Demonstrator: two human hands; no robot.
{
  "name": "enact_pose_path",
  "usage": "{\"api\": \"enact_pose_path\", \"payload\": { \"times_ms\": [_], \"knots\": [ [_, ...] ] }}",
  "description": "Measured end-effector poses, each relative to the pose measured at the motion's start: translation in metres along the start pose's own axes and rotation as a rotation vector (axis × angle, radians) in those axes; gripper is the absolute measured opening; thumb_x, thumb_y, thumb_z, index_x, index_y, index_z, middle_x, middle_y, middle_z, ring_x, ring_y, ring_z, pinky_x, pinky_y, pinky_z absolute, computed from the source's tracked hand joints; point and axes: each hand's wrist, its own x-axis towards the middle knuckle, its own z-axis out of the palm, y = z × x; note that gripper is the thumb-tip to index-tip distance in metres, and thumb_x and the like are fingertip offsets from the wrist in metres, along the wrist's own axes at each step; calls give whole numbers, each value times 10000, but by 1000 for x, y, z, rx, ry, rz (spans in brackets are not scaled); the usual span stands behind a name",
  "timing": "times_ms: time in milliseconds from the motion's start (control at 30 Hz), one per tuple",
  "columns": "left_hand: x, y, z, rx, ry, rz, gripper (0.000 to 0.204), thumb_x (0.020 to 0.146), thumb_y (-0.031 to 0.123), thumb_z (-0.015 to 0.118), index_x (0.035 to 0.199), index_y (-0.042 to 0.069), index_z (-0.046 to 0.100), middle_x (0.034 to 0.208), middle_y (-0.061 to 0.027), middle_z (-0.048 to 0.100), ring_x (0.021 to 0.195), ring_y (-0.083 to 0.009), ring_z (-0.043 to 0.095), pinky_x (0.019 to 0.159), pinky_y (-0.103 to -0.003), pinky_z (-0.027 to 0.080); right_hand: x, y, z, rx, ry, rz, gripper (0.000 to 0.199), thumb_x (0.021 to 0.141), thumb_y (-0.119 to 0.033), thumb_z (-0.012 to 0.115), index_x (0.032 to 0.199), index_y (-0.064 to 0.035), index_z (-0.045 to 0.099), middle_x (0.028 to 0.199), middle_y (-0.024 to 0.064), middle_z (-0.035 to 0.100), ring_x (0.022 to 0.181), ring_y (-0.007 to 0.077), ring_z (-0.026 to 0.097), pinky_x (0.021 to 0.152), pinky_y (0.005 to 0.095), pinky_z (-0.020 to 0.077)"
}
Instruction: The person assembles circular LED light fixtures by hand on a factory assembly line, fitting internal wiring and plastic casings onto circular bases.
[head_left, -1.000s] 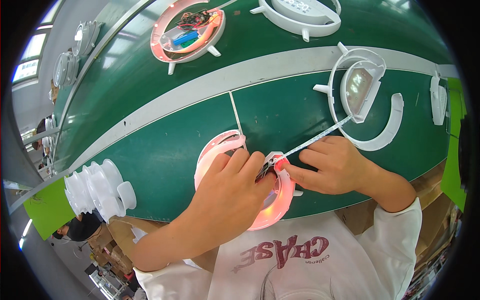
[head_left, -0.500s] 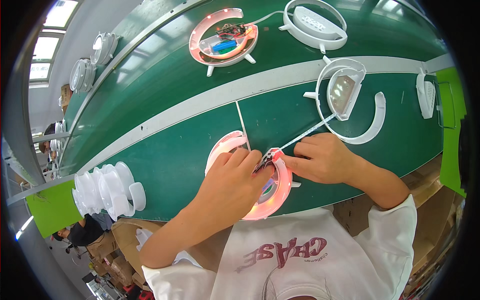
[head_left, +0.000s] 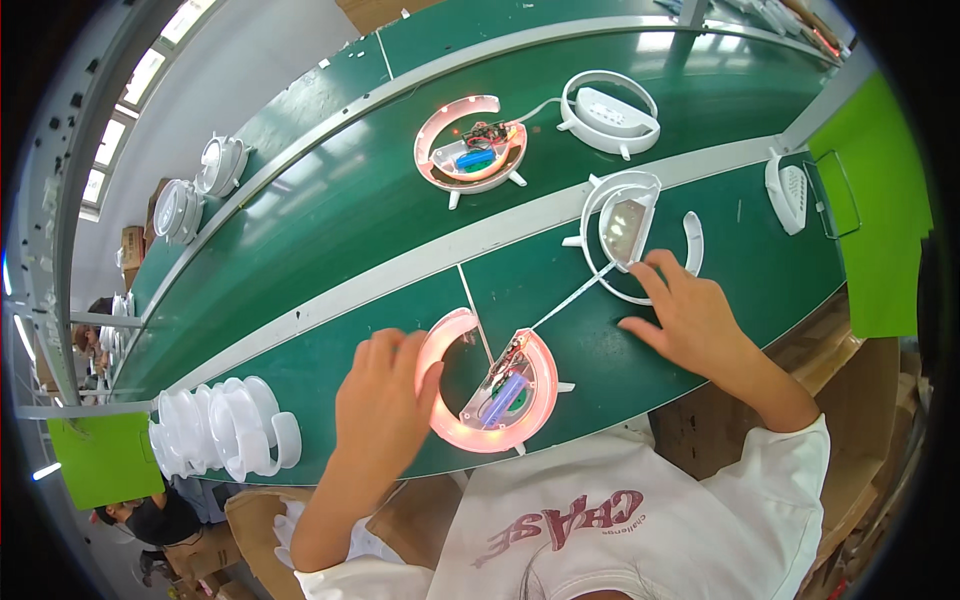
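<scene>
A pink-lit ring-shaped lamp housing [head_left: 540,425] lies on the near bench, with a purple-blue cylindrical cell [head_left: 503,400] and wires inside its half-round compartment. My left hand [head_left: 378,405] is at its left rim, thumb over the edge and fingers curled on the outer side. A white cable [head_left: 572,296] runs from this housing to a white ring frame [head_left: 585,215] with a half-moon panel [head_left: 627,232]. My right hand [head_left: 695,315] holds nothing; its thumb and fingers are apart, the fingertips close to the frame's lower part.
A second lit ring housing [head_left: 470,185], cabled to a white ring lamp [head_left: 610,140], stands beyond the pale divider rail [head_left: 420,262]. Stacked white ring shells [head_left: 225,430] sit at the left. A perforated half-moon cover [head_left: 790,197] is at the right, beside a green panel [head_left: 870,230].
My left hand has moved from the wires to the housing's left rim. My right hand has let go near the wires and opened toward the white frame. The view has shifted.
</scene>
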Motion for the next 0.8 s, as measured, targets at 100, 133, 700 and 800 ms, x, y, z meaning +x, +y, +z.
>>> {"api": "enact_pose_path", "payload": {
  "times_ms": [100, 133, 700, 800],
  "knots": [
    [-17, -15, 10, 40, -339, -303, 300, 951, 236, 633, 1181, 53, 574, 1097, -142, 638, 916, -342, 662, 713, -438, 552, -11, 9, 2, -91, -15, 82, 325, 824, -219, 753, 1053, -42, 605, 935, 85, 541, 841, 257, 622, 612, 358, 505],
    [-17, -14, 14, -116, -339, -372, 340, 957, 251, 638, 1217, 50, 553, 1111, -162, 644, 931, -368, 665, 748, -447, 543, -16, 13, 2, -110, -41, 37, 269, 824, -190, 744, 999, -46, 597, 898, 83, 530, 810, 261, 610, 604, 367, 497],
    [86, -294, -23, 32, 36, -391, 318, 916, 189, 619, 1150, -21, 568, 1063, -287, 662, 1031, -477, 630, 868, -509, 496, 274, -42, 118, -245, 148, -484, 87, 815, -133, 616, 836, -72, 674, 880, 77, 634, 818, 243, 672, 624, 387, 524],
    [88, -377, -2, 141, 81, -401, 376, 882, 228, 652, 1157, -24, 611, 1116, -292, 665, 1061, -451, 641, 899, -495, 501, 306, -51, 149, -230, 119, -461, 110, 823, -141, 614, 838, -74, 701, 880, 78, 657, 813, 247, 692, 615, 396, 536]
  ]
}}
